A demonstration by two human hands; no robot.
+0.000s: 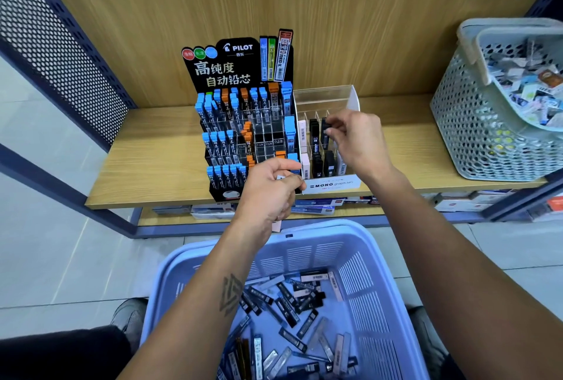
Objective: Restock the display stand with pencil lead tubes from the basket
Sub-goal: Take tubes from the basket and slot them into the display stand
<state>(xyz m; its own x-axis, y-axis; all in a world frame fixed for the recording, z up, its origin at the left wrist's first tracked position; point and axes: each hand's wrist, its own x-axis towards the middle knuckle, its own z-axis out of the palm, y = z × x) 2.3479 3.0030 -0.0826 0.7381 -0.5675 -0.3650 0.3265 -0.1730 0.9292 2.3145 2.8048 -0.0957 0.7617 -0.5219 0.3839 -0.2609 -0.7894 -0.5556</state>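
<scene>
Black lead tube (325, 130) pinched in right hand (356, 139) over clear stand (327, 96); left hand (271, 194) grips tubes.

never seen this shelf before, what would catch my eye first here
The black Pilot display stand, packed with blue and orange capped tubes, stands mid-shelf. Beside it, the right hand pinches a black lead tube over the clear Mono stand. Below, a blue basket holds loose tubes.

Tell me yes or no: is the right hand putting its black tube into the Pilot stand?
No: the right hand pinches a black lead tube over the clear Mono stand, which sits beside the black Pilot stand.
</scene>
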